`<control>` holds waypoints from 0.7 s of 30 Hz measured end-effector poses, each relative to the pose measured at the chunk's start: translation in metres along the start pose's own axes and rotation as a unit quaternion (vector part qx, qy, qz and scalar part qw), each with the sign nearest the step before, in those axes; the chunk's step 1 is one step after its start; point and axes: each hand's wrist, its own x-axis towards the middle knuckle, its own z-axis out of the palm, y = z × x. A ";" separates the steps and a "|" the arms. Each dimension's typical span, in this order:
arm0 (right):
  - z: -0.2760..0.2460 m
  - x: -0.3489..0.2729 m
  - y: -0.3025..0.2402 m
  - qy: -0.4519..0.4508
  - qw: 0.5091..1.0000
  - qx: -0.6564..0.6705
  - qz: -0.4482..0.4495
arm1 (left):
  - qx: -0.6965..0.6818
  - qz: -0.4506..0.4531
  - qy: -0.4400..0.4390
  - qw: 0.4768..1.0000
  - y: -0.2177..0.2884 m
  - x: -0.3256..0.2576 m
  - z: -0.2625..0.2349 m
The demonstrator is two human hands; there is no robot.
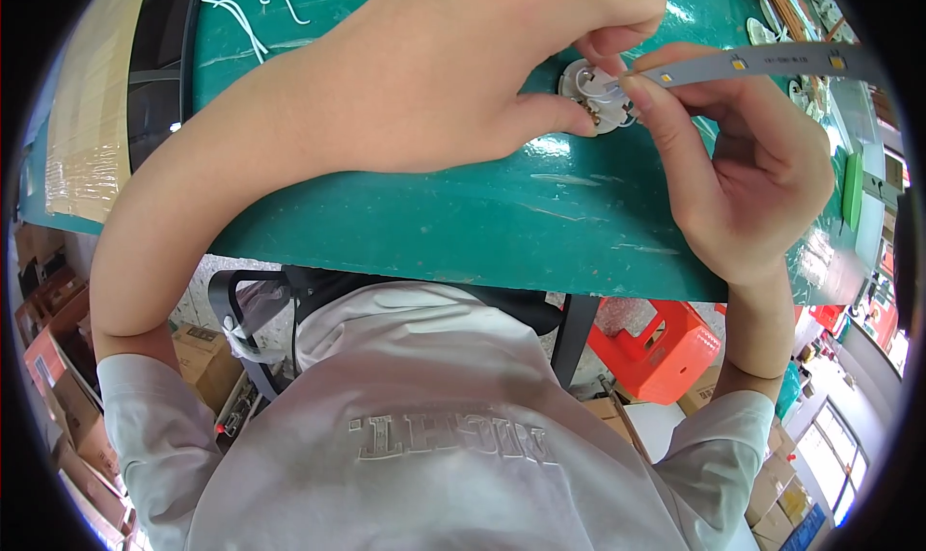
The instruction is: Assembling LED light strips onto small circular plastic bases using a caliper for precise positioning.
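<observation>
- Green sheeting covers the work table (434, 223), and a white round piece (608, 117) is held just above or on it, upper right of centre in the frame.
- The left hand (492, 68) reaches across from the left; its thumb presses the lower left edge of the white round piece, with fingers curled around the far side, so it appears gripped.
- The right hand (748, 170) pinches the near end of a pale LED strip (786, 61) between thumb and forefinger, beside the white round piece; the strip runs off toward the upper right.
- Judging by this, the step in hand is bringing the strip's end and the thin wires by it to the white round piece; whether anything is joined is hidden by the fingertips.
- The next move seems to call for a firm left hold and a small, exact right-hand motion, without kinking the strip.
- Loose white wires (253, 38) lie in the upper left, well apart from both hands.
</observation>
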 end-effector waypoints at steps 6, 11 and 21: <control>0.008 0.007 -0.008 0.021 0.997 0.062 0.037 | -0.014 -0.021 -0.014 1.000 0.004 -0.001 -0.002; 0.005 0.010 -0.020 -0.014 0.995 -0.016 0.098 | -0.043 -0.011 0.003 0.999 -0.001 -0.003 0.001; 0.009 0.011 -0.017 -0.008 0.995 -0.042 0.086 | -0.050 0.007 0.026 0.998 -0.005 -0.003 0.004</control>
